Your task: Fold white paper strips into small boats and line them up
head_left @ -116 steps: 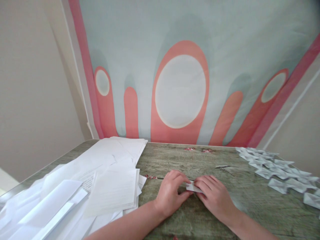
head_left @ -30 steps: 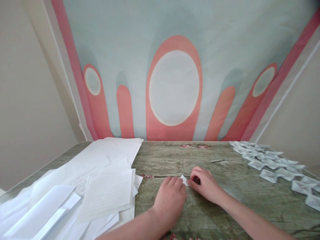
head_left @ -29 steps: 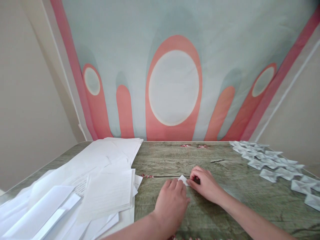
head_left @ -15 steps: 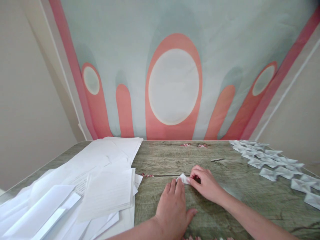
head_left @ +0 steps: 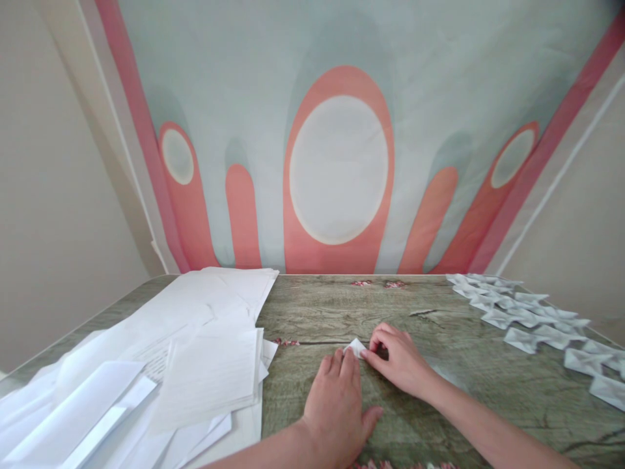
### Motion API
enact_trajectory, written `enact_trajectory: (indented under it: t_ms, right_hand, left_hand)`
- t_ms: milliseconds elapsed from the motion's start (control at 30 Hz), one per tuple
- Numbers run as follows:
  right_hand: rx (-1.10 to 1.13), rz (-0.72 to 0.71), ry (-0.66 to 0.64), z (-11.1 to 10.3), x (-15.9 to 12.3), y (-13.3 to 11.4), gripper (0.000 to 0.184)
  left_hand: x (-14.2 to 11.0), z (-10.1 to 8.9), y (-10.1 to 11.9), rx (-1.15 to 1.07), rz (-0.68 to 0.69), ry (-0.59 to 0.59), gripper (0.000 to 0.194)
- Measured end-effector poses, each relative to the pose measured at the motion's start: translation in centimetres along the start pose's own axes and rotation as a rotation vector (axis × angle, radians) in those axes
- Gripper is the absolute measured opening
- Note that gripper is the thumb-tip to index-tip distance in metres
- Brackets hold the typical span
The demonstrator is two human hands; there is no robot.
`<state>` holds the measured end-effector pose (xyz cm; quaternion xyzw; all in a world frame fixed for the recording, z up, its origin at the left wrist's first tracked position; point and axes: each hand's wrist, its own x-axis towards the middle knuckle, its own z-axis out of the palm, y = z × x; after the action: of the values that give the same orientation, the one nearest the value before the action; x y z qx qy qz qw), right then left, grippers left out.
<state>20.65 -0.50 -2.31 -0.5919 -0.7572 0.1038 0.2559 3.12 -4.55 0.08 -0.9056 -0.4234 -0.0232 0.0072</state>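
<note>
A small folded piece of white paper (head_left: 356,346) lies on the wood-patterned tabletop, its pointed top facing the wall. My left hand (head_left: 336,397) is laid flat, fingers stretched forward and thumb spread out, with the fingertips pressing the paper's left and near side. At the paper's right corner, my right hand (head_left: 398,359) has thumb and index finger curled together in a pinch. Part of the paper is hidden beneath my left fingertips.
Loose white sheets (head_left: 205,299) and stacked smaller squares (head_left: 209,378) spread over the table's left side. Several folded paper pieces (head_left: 525,316) stand in rows at the right. Behind the table (head_left: 312,306) hangs a pale green and coral backdrop (head_left: 336,257).
My right thumb and finger have shifted very slightly left along with the paper's corner. My left hand keeps pressing in nearly the same place.
</note>
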Motion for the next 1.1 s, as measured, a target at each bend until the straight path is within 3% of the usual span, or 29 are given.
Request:
enact_trajectory:
  t_ms: [667, 833, 967, 1100]
  right_hand:
    - [-0.063, -0.010, 0.016, 0.3, 0.1, -0.1, 0.019]
    - [0.019, -0.031, 0.025, -0.1, -0.3, 0.3, 0.018]
    - [0.039, -0.120, 0.064, -1.1, -1.1, -0.2, 0.016]
    - [-0.166, -0.291, 0.022, -1.7, -1.9, -1.4, 0.028]
  left_hand:
    - [0.1, -1.1, -0.4, -0.042, 0.004, -0.032, 0.068]
    - [0.1, -1.8, -0.7, -0.027, 0.019, -0.022, 0.067]
    - [0.2, -1.9, -0.9, -0.025, 0.033, -0.013, 0.068]
    - [0.3, -1.7, -1.1, -0.015, 0.034, 0.014, 0.069]
